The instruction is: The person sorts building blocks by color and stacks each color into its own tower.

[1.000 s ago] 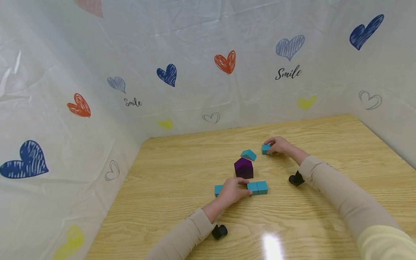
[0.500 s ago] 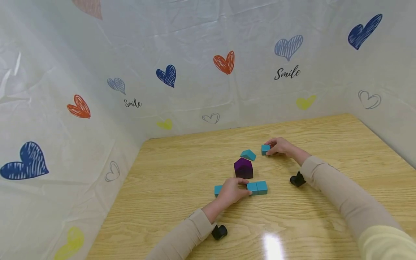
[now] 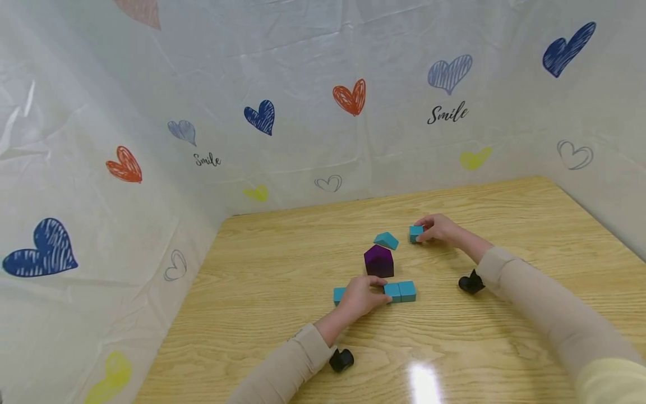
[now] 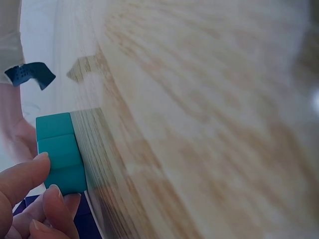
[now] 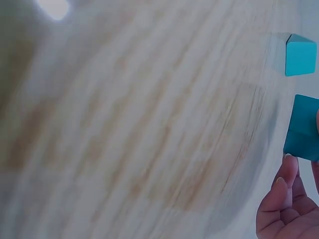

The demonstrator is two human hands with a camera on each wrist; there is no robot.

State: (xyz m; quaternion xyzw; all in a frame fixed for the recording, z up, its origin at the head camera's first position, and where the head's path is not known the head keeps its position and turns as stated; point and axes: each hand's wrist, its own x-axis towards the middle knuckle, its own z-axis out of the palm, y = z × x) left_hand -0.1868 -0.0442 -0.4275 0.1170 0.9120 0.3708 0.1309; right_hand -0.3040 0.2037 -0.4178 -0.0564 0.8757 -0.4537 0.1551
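Observation:
Two blue blocks stand side by side near the middle of the wooden table. My left hand [image 3: 358, 297] pinches the left block [image 3: 392, 289] between thumb and fingers, and the right block [image 3: 407, 290] adjoins it. Farther back, my right hand [image 3: 441, 230] pinches a blue cube [image 3: 416, 233], also seen as a teal block [image 5: 302, 127] at the fingertips in the right wrist view. Just behind the left hand's fingers is a purple block [image 3: 378, 262] with a peaked top. A blue triangular block [image 3: 386, 240] lies behind that, left of the right hand's cube.
Another blue block [image 3: 338, 295] sits left of my left hand, partly covered by it. The wooden table [image 3: 272, 252] runs back to a white sheet [image 3: 298, 157] printed with hearts. Black wrist cameras hang under both sleeves, the left camera [image 3: 341, 359] low over the table.
My right hand, with the blue cube in its fingers, has shifted slightly right, and its forearm moved right too. The left hand and the other blocks stay put.

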